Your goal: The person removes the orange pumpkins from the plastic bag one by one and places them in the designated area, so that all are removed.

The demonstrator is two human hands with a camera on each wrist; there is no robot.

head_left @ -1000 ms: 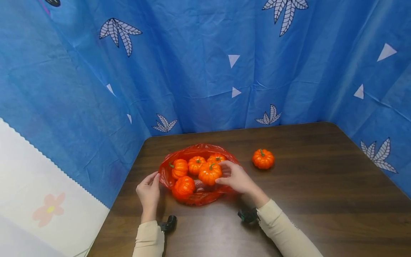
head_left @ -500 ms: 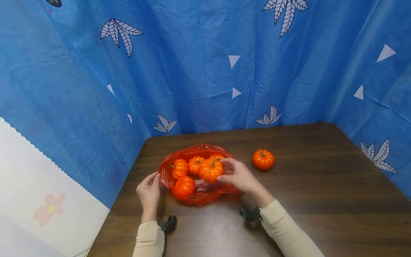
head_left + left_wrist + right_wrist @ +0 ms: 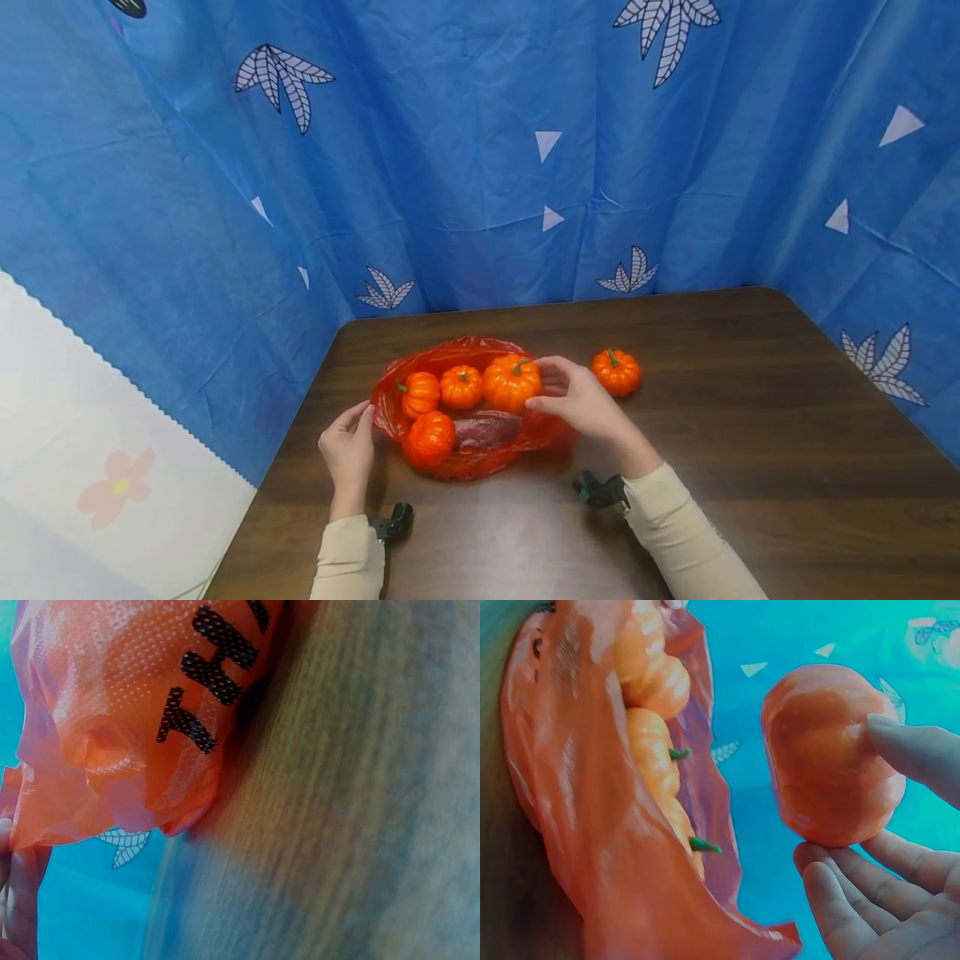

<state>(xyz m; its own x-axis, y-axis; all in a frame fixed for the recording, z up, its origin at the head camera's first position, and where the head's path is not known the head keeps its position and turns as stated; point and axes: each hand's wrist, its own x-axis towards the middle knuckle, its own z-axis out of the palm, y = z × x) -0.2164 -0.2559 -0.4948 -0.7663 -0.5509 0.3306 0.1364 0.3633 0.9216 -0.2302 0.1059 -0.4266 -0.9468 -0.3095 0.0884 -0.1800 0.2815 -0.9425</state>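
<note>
A red plastic bag [image 3: 480,463] lies open-mouthed on the table, with several small orange pumpkins inside, one of them a ribbed pumpkin [image 3: 461,387] in its middle. My left hand [image 3: 348,446] pinches the bag's left rim; in the left wrist view the bag [image 3: 112,772] shows black lettering and only the fingers' edge. Over the bag's right side, my right hand [image 3: 588,404] grips a pumpkin [image 3: 512,383] between thumb and fingers. The right wrist view has this held pumpkin [image 3: 832,757] apart from the bag. Another pumpkin [image 3: 617,372] sits on the table right of the bag.
The dark wooden table [image 3: 720,467] extends to the right and front. A blue curtain [image 3: 480,167] with leaf prints hangs along its back and sides. A black wrist camera [image 3: 395,522] is on the left wrist, another camera [image 3: 600,490] on the right.
My right hand has lifted the gripped pumpkin and moved it right and slightly back, baring more of the bag's inside. My left hand has stayed at the bag's rim.
</note>
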